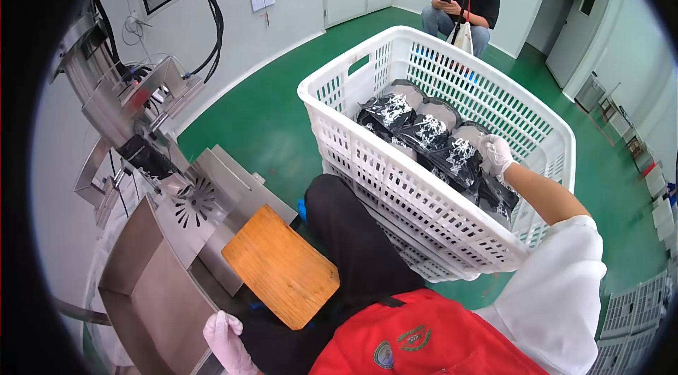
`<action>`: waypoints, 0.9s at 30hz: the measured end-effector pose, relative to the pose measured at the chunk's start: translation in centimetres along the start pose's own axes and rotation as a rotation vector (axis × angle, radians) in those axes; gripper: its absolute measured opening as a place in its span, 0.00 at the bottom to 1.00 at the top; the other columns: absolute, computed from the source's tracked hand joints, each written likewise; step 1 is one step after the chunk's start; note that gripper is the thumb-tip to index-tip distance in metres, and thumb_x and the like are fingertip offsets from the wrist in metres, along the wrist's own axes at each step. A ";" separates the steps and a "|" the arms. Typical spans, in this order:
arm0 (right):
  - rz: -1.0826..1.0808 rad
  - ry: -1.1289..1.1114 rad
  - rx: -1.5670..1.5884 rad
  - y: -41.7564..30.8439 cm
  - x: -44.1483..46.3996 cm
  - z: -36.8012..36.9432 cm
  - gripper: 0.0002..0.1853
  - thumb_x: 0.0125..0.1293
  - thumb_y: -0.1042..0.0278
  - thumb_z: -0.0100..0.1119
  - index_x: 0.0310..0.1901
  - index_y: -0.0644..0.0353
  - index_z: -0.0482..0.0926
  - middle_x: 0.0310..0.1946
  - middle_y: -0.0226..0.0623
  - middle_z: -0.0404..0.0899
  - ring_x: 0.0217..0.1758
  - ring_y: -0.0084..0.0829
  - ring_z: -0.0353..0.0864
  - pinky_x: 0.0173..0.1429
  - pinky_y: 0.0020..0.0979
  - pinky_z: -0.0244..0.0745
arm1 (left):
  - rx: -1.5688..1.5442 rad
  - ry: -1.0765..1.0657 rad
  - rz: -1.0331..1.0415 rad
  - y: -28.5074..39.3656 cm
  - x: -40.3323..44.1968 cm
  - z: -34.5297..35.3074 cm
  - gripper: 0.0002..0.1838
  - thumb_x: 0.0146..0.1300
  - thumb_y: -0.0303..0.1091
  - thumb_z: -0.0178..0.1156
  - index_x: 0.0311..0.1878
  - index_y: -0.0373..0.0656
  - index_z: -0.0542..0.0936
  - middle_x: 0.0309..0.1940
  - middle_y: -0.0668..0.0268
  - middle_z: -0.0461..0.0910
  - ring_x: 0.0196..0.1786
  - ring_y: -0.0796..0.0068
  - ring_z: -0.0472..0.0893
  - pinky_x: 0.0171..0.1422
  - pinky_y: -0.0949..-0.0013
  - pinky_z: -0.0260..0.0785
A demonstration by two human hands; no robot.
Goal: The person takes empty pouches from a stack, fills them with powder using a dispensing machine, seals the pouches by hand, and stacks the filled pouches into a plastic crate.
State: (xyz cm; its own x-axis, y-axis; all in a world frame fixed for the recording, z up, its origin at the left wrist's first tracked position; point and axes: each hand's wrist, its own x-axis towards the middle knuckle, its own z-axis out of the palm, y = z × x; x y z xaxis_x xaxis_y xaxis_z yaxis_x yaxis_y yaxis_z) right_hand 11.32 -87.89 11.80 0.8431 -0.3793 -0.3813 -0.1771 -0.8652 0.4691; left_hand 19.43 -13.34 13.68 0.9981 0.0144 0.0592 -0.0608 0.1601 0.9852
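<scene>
My right hand (496,155), in a white glove, reaches into a white plastic crate (335,136). Its fingers are curled onto a black-and-clear package (497,198) at the near right of the load; the fingertips are partly hidden. Several similar packages (427,131) with white printing lie in rows beside it. My left hand (227,342), in a pale pinkish glove, is closed by the rim of a metal trough (166,297). I see nothing in its fingers. A wooden board (282,265) lies next to my leg, between the hands.
A steel machine (134,121) with hanging cables stands at the left. Beneath the loaded crate is another white crate (417,258). A person (462,4) sits low at the back with a phone. Grey crates (632,315) stand at the lower right on the green floor.
</scene>
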 end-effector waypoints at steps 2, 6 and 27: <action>0.366 0.597 0.921 -2.4 0.6 2.0 0.38 0.62 0.45 0.59 0.68 0.63 0.66 0.69 0.56 0.62 0.73 0.53 0.61 0.74 0.46 0.60 | -0.020 0.034 -0.032 -0.6 -0.5 -0.6 0.16 0.72 0.34 0.54 0.25 0.41 0.74 0.19 0.68 0.72 0.21 0.81 0.68 0.27 0.75 0.59; 0.654 0.507 0.819 -9.1 3.2 -0.2 0.61 0.54 0.34 0.65 0.76 0.63 0.41 0.76 0.60 0.42 0.79 0.60 0.33 0.80 0.53 0.35 | -0.042 0.082 -0.060 -0.7 -1.4 -0.7 0.16 0.71 0.34 0.54 0.25 0.42 0.73 0.18 0.69 0.71 0.21 0.81 0.67 0.26 0.75 0.58; -1.057 1.281 0.809 -24.7 -8.8 -42.0 0.21 0.75 0.60 0.49 0.54 0.73 0.78 0.44 0.49 0.80 0.42 0.36 0.79 0.47 0.33 0.77 | 1.505 1.043 -0.385 -14.7 -20.7 -13.7 0.11 0.58 0.35 0.61 0.38 0.36 0.78 0.35 0.51 0.78 0.42 0.51 0.78 0.47 0.53 0.72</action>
State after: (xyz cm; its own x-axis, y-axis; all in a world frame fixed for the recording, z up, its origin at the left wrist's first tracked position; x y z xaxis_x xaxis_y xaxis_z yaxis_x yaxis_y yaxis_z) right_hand 29.61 -49.47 37.00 0.5054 0.4761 0.7196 0.7725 -0.6212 -0.1316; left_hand -0.36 -2.43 -4.26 0.5144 0.8066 0.2910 0.7728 -0.5832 0.2503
